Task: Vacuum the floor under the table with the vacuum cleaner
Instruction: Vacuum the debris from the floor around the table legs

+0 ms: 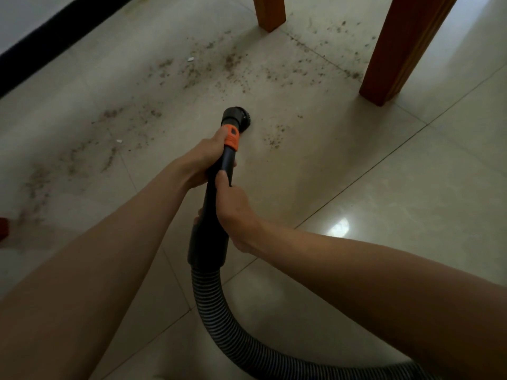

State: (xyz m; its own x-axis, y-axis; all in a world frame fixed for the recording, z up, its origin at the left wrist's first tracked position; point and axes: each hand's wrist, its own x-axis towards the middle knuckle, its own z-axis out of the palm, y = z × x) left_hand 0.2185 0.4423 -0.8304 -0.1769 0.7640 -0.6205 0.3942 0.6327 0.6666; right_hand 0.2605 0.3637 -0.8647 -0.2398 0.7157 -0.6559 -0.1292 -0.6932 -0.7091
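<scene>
Both my hands hold the black vacuum wand, which has an orange collar. My left hand grips the wand just below the collar. Lower down, my right hand wraps around the thicker part of the wand. The round black brush nozzle at the tip meets the beige tiled floor. Dark dirt crumbs are scattered in front of the nozzle and off to the left. A ribbed black hose curls from the wand toward the bottom right.
Two wooden table legs stand ahead: a thin leg at top centre and a thick leg at top right. A black baseboard runs along the wall at top left. A small red object sits at the left edge.
</scene>
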